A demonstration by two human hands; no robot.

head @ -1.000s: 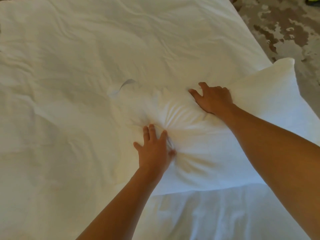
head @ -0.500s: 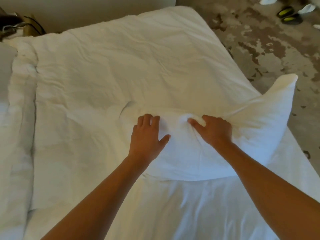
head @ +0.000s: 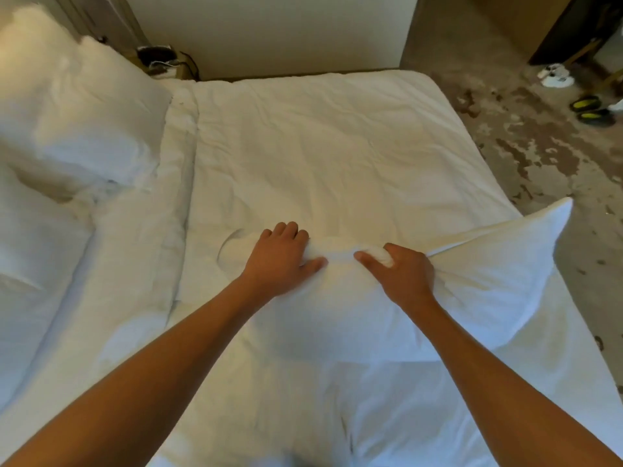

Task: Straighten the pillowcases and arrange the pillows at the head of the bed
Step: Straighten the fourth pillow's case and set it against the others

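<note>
Nearest, forearms: two bare forearms reached up from the bottom edge toward the middle of the bed [head: 337, 136].
Sheet: a white sheet [head: 387, 409] lay rumpled across the near end of the mattress, under the arms.
Pillow: a white pillow [head: 478, 298] in its pillowcase lay across the bed just beyond the sheet, on its right half, with its right corner standing up in a point over the bed's edge.
Left hand: the left hand [head: 279, 257] gripped the pillow's far edge, fingers curled over the fabric and thumb lying along the near side.
Right hand: the right hand [head: 401, 271] pinched a bunched fold of the same edge, a wad of white cloth showing between thumb and fingers.
Between the hands: the pillowcase edge was gathered into a ridge running from one hand to the other.
Duvet: a creased white duvet [head: 303, 156] covered the bed beyond the hands, up to its far edge.
Other pillows: white pillows [head: 77, 106] were piled at the left end of the bed, well apart from the held one.
Floor: mottled brown and pale flooring [head: 526, 136] ran along the right side of the bed.
Shoes: dark shoes with yellow-green insides [head: 590, 109] sat on the floor at far right, with a white item [head: 556, 77] just beyond them, too small to tell.
Far corner: a dark object with a cable [head: 158, 59] stood beside the far left corner of the bed, against the wall.
</note>
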